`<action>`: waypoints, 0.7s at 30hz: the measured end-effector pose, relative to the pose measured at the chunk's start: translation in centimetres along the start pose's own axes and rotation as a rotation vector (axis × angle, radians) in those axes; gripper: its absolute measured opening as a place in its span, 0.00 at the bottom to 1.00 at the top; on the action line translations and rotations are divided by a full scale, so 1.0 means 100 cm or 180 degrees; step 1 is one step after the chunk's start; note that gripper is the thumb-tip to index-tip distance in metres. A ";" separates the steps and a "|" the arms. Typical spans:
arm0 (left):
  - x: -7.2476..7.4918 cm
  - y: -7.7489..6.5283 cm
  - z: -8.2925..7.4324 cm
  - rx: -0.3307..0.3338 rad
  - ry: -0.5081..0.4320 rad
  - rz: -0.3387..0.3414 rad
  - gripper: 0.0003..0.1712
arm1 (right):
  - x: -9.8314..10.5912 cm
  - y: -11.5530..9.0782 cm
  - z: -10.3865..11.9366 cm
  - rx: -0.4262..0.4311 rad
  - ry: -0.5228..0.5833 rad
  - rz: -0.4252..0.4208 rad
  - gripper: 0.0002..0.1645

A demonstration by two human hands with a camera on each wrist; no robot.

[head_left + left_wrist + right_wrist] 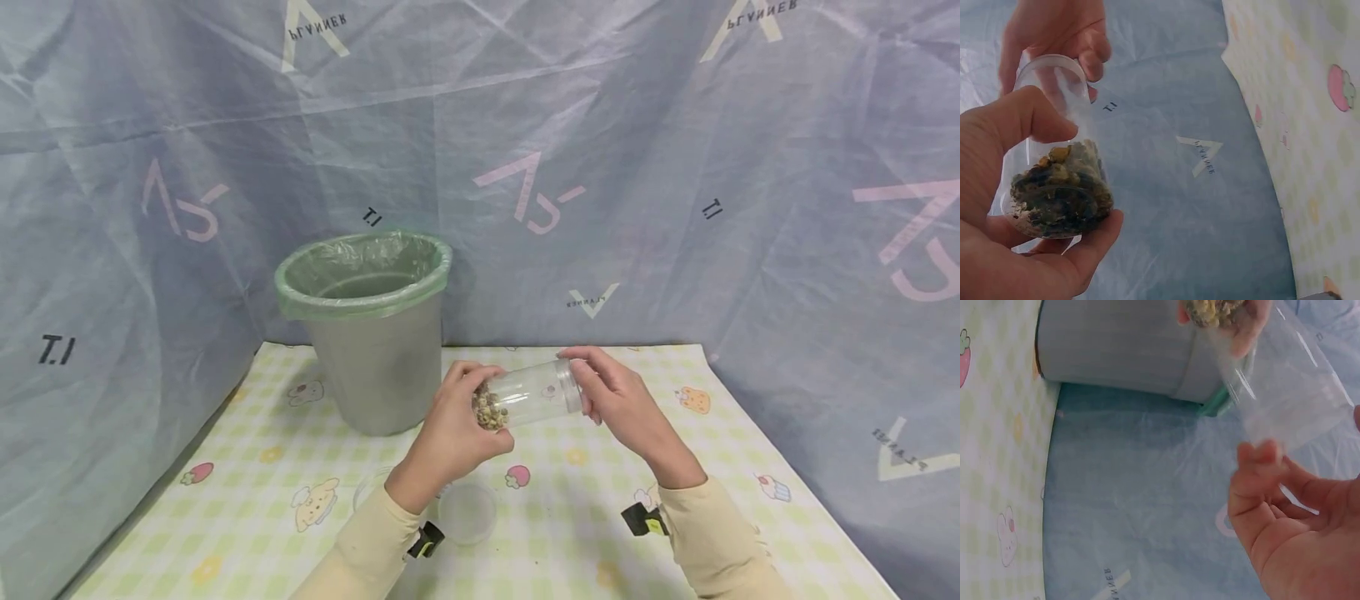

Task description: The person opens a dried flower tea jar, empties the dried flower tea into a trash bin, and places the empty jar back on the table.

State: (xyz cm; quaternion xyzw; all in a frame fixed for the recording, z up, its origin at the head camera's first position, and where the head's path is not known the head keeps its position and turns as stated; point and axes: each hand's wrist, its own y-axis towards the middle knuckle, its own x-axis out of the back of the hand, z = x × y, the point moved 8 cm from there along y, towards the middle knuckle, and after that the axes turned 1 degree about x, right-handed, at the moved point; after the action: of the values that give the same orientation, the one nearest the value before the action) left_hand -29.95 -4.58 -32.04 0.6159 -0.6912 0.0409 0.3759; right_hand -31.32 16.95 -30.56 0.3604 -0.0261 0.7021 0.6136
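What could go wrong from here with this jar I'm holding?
The clear jar is tipped well over and its mouth looks uncovered, so the dried buds might spill if that end drops. Its smooth wall could slip from the grip of the left hand. The grey bin looks close to that hand, so a sideways swing might bump it.

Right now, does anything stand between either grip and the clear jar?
Nothing visible does: the left grip holds the clear jar at the end with the yellowish bits, and the right grip is at its rim. The lined bin stands back left, not between them.
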 end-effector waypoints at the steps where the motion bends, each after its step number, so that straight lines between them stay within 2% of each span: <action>1: -0.001 0.000 0.000 -0.0013 0.0054 0.0007 0.42 | -0.002 0.001 -0.001 -0.0047 -0.0006 -0.0022 0.21; 7: -0.007 -0.004 0.002 -0.0088 0.0476 -0.0001 0.43 | -0.013 -0.002 -0.005 -0.0239 0.0015 -0.0109 0.23; 13: -0.007 -0.007 -0.004 -0.0341 0.0916 -0.0368 0.40 | -0.017 -0.002 0.001 -0.0268 0.0124 -0.0135 0.23; 17: -0.004 -0.009 -0.007 -0.0438 0.1026 -0.0561 0.38 | -0.019 -0.005 0.004 -0.0275 0.0170 -0.0077 0.21; 21: -0.001 -0.009 -0.011 -0.0523 0.1044 -0.0656 0.37 | -0.018 -0.006 0.007 -0.0280 0.0208 -0.0085 0.22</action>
State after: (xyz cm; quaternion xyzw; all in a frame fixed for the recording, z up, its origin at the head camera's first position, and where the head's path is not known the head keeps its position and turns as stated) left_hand -28.63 -4.12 -31.69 0.6356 -0.5552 0.0453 0.5345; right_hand -30.48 15.22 -31.30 0.3102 -0.0322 0.7035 0.6386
